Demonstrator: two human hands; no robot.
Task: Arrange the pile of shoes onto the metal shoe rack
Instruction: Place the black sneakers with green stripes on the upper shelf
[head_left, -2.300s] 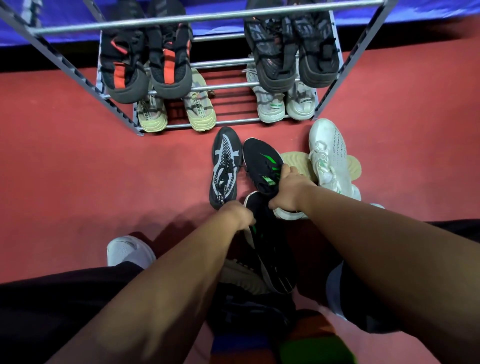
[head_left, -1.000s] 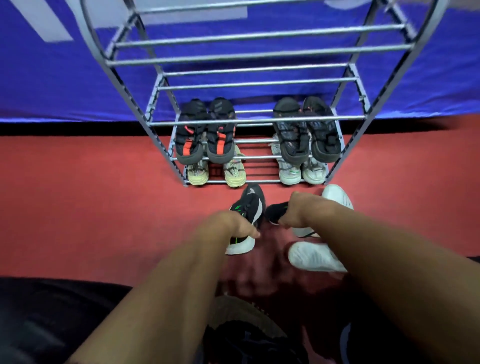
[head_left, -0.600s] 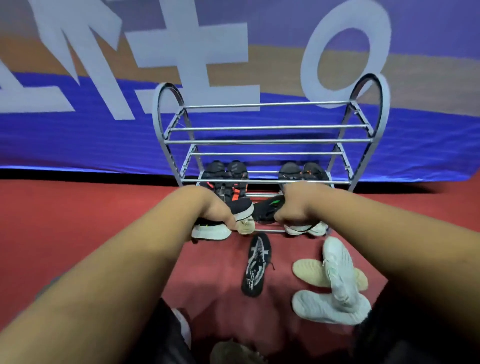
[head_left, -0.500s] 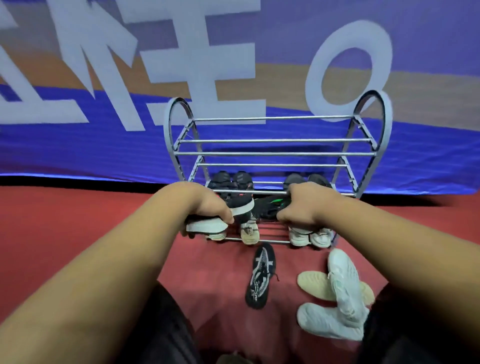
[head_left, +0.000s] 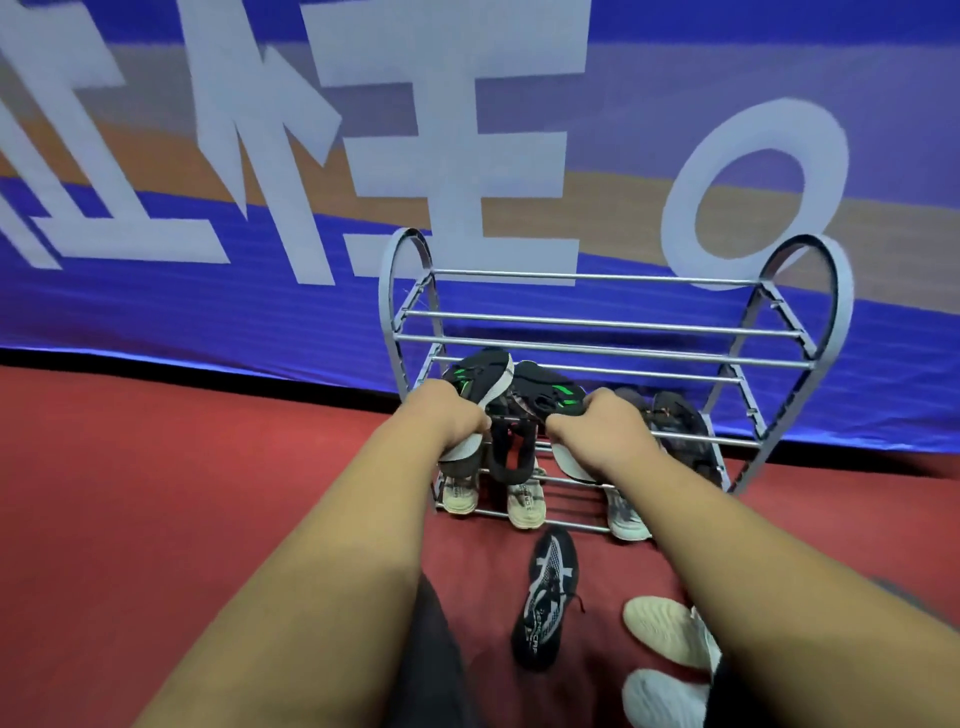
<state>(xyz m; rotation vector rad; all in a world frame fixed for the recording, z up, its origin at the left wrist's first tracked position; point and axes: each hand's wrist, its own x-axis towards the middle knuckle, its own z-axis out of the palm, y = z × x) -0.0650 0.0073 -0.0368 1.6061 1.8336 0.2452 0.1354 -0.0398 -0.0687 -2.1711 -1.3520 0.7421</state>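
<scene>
My left hand (head_left: 445, 423) grips a black sneaker with green marks and a white sole (head_left: 480, 376). My right hand (head_left: 602, 434) grips its matching black and green sneaker (head_left: 545, 392). Both shoes are held toes forward at the front of the metal shoe rack (head_left: 613, 322), level with an upper tier on its left half. Black sandals (head_left: 680, 431) sit on the middle tier and pale sneakers (head_left: 524, 506) on the lowest tier. On the red floor in front lie a black and white shoe (head_left: 548, 597) and white shoes (head_left: 662, 631).
A blue banner with large white letters (head_left: 260, 171) hangs right behind the rack. Red carpet (head_left: 156, 493) spreads to the left. My dark-clothed legs (head_left: 436, 654) are at the bottom of the view.
Both hands lifted the black and green pair off the floor and carried it up and forward to the rack's upper tier. The view rose from the floor to the banner.
</scene>
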